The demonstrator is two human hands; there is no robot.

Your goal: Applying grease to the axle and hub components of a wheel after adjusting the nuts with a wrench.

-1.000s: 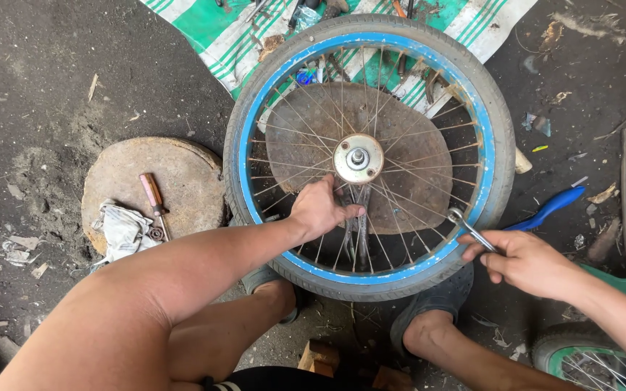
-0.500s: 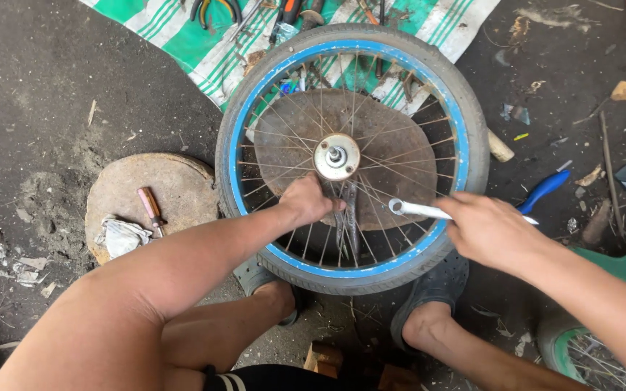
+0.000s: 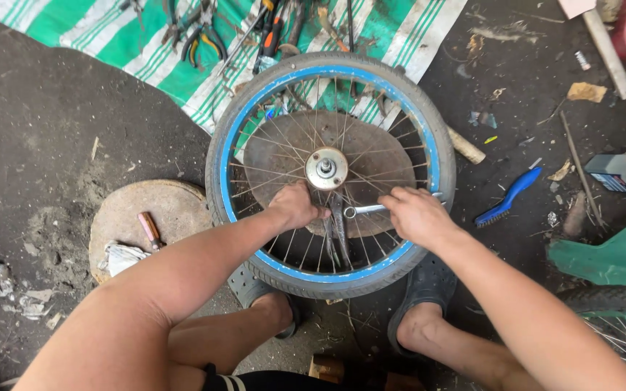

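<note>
- Wheel, a bicycle wheel with a blue rim and black tyre, lay flat in the middle of the frame, resting on a round rusty disc with its hub facing up.
- I saw my left hand just below the hub, fingers curled shut among the spokes; what they gripped I could not tell.
- My right hand was closed around the handle of a slim metal wrench, whose head pointed toward the hub.
- I judged the wheel fairly light but awkward: the rim and tyre looked stiff and safe to grab, while the thin spokes would bend if pulled hard, and the greasy hub would be slippery.
- A green-striped mat with pliers sat at the upper left, a blue brush lay at the right, and a round stone slab sat at the left.
</note>
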